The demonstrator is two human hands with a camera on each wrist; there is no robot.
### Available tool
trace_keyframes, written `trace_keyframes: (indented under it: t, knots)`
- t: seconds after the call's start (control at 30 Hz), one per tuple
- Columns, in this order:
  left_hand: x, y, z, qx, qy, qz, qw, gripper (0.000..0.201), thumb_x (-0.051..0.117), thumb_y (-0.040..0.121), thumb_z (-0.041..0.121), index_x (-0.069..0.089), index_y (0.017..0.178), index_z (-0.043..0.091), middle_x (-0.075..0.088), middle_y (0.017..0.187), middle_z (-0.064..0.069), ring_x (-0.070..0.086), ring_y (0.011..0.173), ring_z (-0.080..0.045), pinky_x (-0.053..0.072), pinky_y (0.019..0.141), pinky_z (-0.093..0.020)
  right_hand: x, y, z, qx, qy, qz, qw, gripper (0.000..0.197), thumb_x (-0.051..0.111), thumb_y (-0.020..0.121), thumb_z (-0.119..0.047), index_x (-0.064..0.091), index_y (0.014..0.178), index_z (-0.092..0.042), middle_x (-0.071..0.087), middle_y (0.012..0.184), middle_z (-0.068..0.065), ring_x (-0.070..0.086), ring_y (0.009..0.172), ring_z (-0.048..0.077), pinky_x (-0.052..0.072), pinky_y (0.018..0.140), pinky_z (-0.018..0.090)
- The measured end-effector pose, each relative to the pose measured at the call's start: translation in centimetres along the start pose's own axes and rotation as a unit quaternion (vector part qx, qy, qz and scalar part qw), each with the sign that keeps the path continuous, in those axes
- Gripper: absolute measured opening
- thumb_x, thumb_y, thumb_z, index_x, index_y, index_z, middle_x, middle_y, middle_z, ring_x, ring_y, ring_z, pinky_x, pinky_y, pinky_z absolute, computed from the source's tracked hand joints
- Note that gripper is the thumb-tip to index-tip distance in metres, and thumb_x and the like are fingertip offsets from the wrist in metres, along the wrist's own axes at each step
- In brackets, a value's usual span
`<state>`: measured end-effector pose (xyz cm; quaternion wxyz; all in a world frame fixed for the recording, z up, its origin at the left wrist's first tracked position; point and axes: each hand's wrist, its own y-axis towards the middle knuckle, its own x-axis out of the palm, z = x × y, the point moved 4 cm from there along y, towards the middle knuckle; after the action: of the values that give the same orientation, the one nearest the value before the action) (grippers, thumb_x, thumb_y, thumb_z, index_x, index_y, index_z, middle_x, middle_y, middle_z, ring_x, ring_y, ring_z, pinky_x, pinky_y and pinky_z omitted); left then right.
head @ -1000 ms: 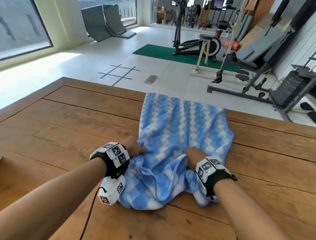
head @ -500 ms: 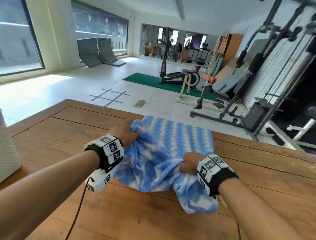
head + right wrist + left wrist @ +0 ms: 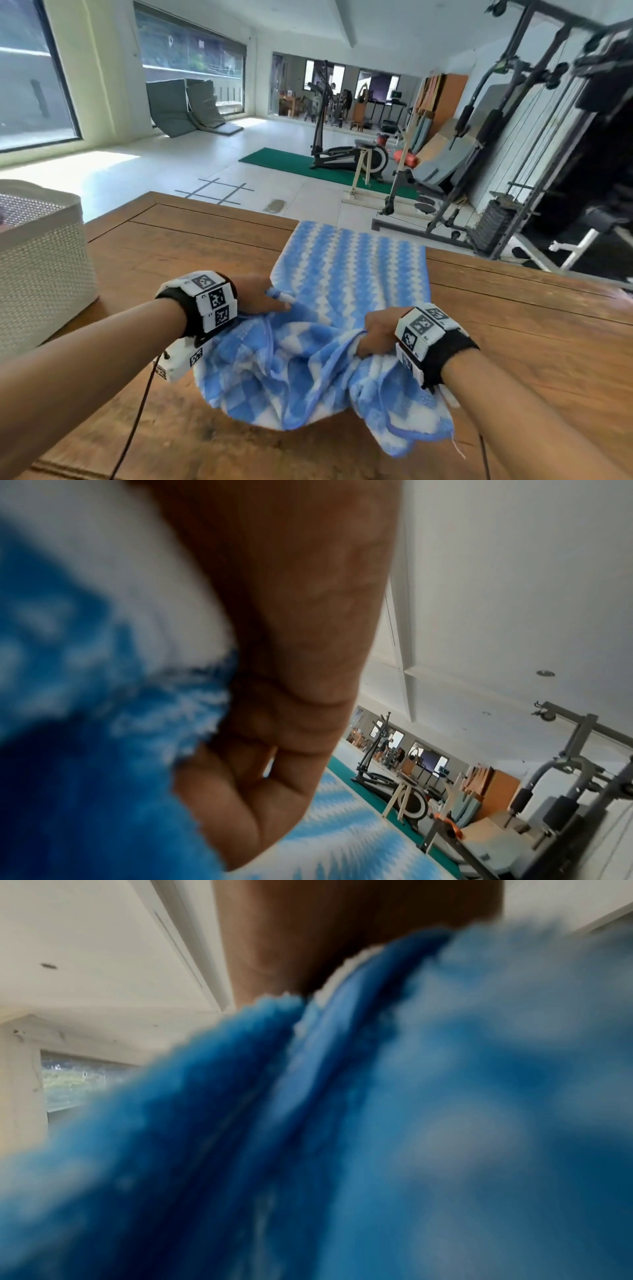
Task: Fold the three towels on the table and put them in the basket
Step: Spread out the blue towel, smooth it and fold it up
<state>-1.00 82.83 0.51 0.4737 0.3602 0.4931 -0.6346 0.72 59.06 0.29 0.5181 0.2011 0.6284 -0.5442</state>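
A blue and white zigzag towel lies on the wooden table, its far half flat and reaching the table's far edge, its near half bunched and lifted. My left hand grips the towel's left edge. My right hand grips a gathered fold on the right side. Blurred blue cloth fills the left wrist view below my left hand. In the right wrist view my right hand curls round the towel. A white woven basket stands at the table's left.
Beyond the table's far edge lies a tiled floor with a green mat, an elliptical trainer and a weight machine at the right. Bare wood stretches right of the towel.
Both hands have lifted the towel's near end off the table and carried it forward. The view has tilted up, bringing the basket into sight at the left.
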Motion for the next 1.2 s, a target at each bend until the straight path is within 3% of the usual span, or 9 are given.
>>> trace_keyframes:
  t: [0.13, 0.27, 0.43, 0.5, 0.67, 0.9, 0.97, 1.03, 1.2]
  knots:
    - [1.7, 1.0, -0.4, -0.001, -0.008, 0.027, 1.0, 0.037, 0.057, 0.088, 0.044, 0.056, 0.074, 0.01, 0.057, 0.077, -0.007, 0.052, 0.072, -0.019, 0.038, 0.065, -0.028, 1.7, -0.1, 0.4, 0.01, 0.025, -0.016, 1.0, 0.037, 0.062, 0.084, -0.049, 0.047, 0.078, -0.016, 0.054, 0.082, 0.005, 0.054, 0.071, 0.022, 0.04, 0.065, 0.031]
    - [0.4, 4.2, -0.6, 0.021, 0.009, 0.129, 0.991, 0.056, 0.034, 0.08, 0.06, 0.064, 0.087, 0.013, 0.065, 0.086, -0.004, 0.063, 0.081, -0.024, 0.051, 0.072, -0.036, 0.6, 1.6, 2.1, 0.025, 0.048, 0.074, 0.996, 0.032, 0.057, 0.089, -0.042, 0.057, 0.102, -0.012, 0.059, 0.106, 0.013, 0.061, 0.097, 0.031, 0.049, 0.08, 0.037]
    - [-2.4, 7.9, 0.6, -0.008, 0.031, 0.18, 0.983, 0.034, 0.05, 0.086, 0.043, 0.066, 0.091, 0.012, 0.065, 0.093, -0.007, 0.063, 0.083, -0.028, 0.045, 0.065, -0.032, -1.1, 6.3, 5.6, 0.048, 0.059, 0.16, 0.984, 0.027, 0.052, 0.092, -0.031, 0.058, 0.11, -0.012, 0.058, 0.115, 0.011, 0.058, 0.104, 0.031, 0.049, 0.085, 0.038]
    - [-2.7, 10.3, 0.8, -0.024, 0.031, 0.166, 0.985, 0.033, 0.054, 0.088, 0.039, 0.064, 0.092, 0.008, 0.062, 0.098, -0.01, 0.061, 0.087, -0.029, 0.037, 0.065, -0.03, -1.6, 9.2, 7.3, 0.049, 0.067, 0.17, 0.982, 0.029, 0.051, 0.092, -0.03, 0.055, 0.115, -0.013, 0.053, 0.12, 0.01, 0.054, 0.11, 0.031, 0.046, 0.088, 0.037]
    - [-1.5, 18.7, -0.1, -0.049, -0.016, 0.119, 0.992, 0.029, 0.059, 0.086, 0.032, 0.061, 0.094, 0.005, 0.063, 0.103, -0.015, 0.06, 0.093, -0.03, 0.043, 0.073, -0.034, -1.9, 17.9, 10.8, 0.029, 0.099, 0.133, 0.986, 0.031, 0.049, 0.094, -0.026, 0.05, 0.119, -0.01, 0.046, 0.127, 0.013, 0.051, 0.113, 0.031, 0.044, 0.089, 0.037]
    - [3.3, 27.7, -2.8, -0.131, -0.047, 0.018, 0.99, 0.033, 0.066, 0.08, 0.029, 0.044, 0.061, 0.013, 0.063, 0.087, -0.016, 0.06, 0.081, -0.028, 0.038, 0.061, -0.028, 0.5, 27.0, 11.5, -0.005, 0.113, 0.055, 0.992, 0.013, 0.053, 0.09, -0.018, 0.052, 0.099, -0.009, 0.054, 0.122, 0.018, 0.054, 0.116, 0.034, 0.044, 0.087, 0.034]
    - [4.5, 28.5, -3.1, -0.133, -0.019, -0.011, 0.991, 0.026, 0.067, 0.081, 0.029, 0.054, 0.07, 0.01, 0.066, 0.101, -0.02, 0.063, 0.093, -0.033, 0.042, 0.065, -0.032, 1.6, 28.0, 11.3, -0.01, 0.11, 0.045, 0.993, 0.019, 0.055, 0.091, -0.017, 0.052, 0.108, -0.01, 0.054, 0.126, 0.018, 0.053, 0.117, 0.033, 0.043, 0.087, 0.033]
    - [5.1, 28.5, -2.9, -0.126, 0.004, -0.015, 0.992, 0.029, 0.066, 0.083, 0.026, 0.063, 0.096, 0.0, 0.064, 0.11, -0.019, 0.061, 0.102, -0.032, 0.046, 0.077, -0.034, 2.3, 28.2, 10.9, -0.018, 0.109, 0.051, 0.993, 0.028, 0.056, 0.091, -0.018, 0.051, 0.116, -0.007, 0.053, 0.127, 0.018, 0.052, 0.117, 0.033, 0.042, 0.089, 0.033]
    - [5.0, 25.8, -1.8, -0.099, -0.007, -0.034, 0.995, 0.04, 0.071, 0.08, 0.021, 0.051, 0.111, 0.005, 0.059, 0.116, -0.015, 0.057, 0.106, -0.032, 0.046, 0.083, -0.036, 3.1, 24.4, 9.4, -0.024, 0.148, 0.012, 0.989, 0.04, 0.059, 0.087, -0.019, 0.045, 0.123, -0.01, 0.05, 0.131, 0.017, 0.05, 0.12, 0.034, 0.042, 0.09, 0.033]
